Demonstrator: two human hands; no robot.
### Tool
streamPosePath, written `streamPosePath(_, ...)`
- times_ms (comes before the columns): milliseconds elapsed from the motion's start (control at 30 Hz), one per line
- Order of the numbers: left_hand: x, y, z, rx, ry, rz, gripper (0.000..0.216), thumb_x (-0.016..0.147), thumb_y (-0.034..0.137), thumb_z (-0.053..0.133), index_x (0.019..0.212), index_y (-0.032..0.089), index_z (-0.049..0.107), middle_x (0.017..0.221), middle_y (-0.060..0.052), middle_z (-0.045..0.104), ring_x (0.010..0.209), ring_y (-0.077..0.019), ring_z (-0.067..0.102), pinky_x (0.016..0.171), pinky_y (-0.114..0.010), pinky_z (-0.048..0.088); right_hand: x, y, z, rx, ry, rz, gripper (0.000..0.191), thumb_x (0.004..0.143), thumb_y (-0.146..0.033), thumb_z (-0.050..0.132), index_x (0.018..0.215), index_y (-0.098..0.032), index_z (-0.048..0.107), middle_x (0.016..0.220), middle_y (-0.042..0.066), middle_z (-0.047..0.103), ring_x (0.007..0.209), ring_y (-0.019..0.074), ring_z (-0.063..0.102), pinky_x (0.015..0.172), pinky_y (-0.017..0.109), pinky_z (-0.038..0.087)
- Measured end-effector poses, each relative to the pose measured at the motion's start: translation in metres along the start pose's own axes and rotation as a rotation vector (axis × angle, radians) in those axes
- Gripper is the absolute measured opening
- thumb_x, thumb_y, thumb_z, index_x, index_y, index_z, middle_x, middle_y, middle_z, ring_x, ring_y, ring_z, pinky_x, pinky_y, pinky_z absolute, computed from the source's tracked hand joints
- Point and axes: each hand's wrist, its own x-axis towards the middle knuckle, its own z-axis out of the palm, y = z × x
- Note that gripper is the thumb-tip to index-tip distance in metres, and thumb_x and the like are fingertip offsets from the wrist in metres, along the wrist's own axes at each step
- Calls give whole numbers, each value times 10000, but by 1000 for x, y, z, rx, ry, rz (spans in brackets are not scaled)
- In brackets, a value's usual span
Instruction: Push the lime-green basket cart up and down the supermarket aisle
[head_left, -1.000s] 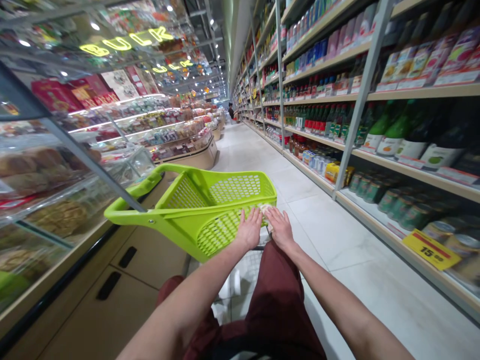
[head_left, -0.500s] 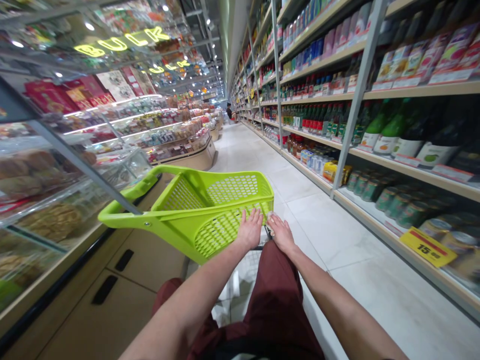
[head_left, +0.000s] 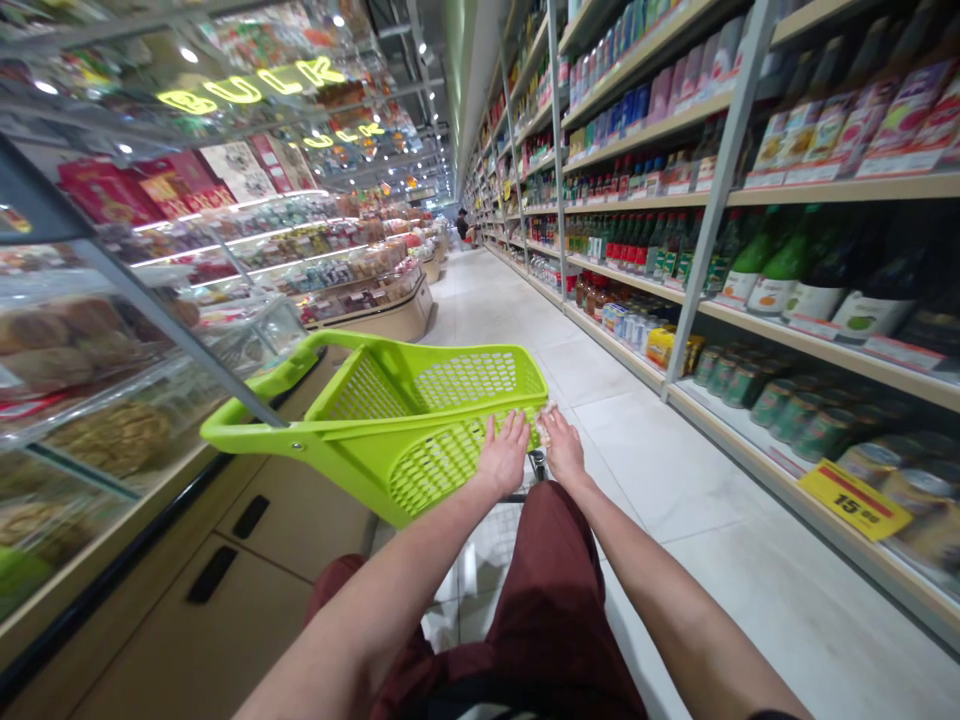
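Note:
A lime-green plastic basket [head_left: 420,400] with a long handle sticking out to the left sits in front of me, apparently on a wire trolley frame [head_left: 487,545]. My left hand [head_left: 504,452] lies flat on the basket's near right rim, fingers stretched forward. My right hand [head_left: 562,447] rests right beside it at the basket's corner. Its fingertips are closed on a small white crumpled thing [head_left: 544,410] that I cannot name. My knee in dark red trousers [head_left: 551,590] rises between my forearms.
A glass bulk-food display counter [head_left: 112,400] runs along the left, close to the basket handle. Shelves of bottles and cans [head_left: 750,270] line the right, with a yellow price tag [head_left: 855,500]. The tiled aisle [head_left: 525,320] leads ahead to a distant person [head_left: 463,224].
My hands have drawn slightly closer together on the rim. The white thing now sits at my right fingertips. The basket has barely shifted.

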Motion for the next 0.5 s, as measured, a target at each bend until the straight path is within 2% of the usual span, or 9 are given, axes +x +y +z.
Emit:
streamPosePath(67,-4,-3,1,2,-7,-11,599,750,169,342,1340,99,267,1456,-97,167,1345,-228,87,1072,-551,62,-14,4,8,-14,-102,16,543,714,-14,363,1219,-179,478,1328,105,404,1231,196,354,954,393,318)
streamPosePath(133,-9,-8,1,6,-23,-25,597,750,166,340,1339,101,273,1454,-99,174,1344,-228,97,1073,-548,63,-24,5,10,-2,-105,10,546,708,-11,354,1208,-183,489,1320,97,416,1219,193,371,956,392,320)
streamPosePath(300,-19,-22,1,21,-14,-100,620,743,144,336,1355,109,243,1459,-91,154,1348,-225,78,1076,-545,49,-12,-14,-7,56,225,-42,534,756,-85,353,1281,-170,402,1376,95,330,1277,185,284,1016,385,257)
streamPosePath(367,-21,-28,1,27,15,-145,625,744,138,330,1360,112,230,1462,-87,141,1350,-223,61,1074,-548,43,-1,-28,-12,58,289,-72,526,776,-110,351,1296,-181,379,1399,95,285,1302,188,231,1036,414,216)
streamPosePath(433,-23,-33,-1,25,46,-167,622,748,140,328,1362,119,227,1462,-84,142,1350,-216,55,1075,-543,33,5,-41,-9,54,263,-97,534,775,-104,363,1299,-205,376,1411,86,263,1311,184,207,1042,438,194)
streamPosePath(500,-26,-37,-2,18,62,-166,617,752,146,330,1361,126,230,1462,-79,143,1350,-212,58,1076,-539,27,2,-50,1,32,157,-126,558,759,-78,385,1299,-221,381,1412,80,263,1316,183,196,1042,441,193)
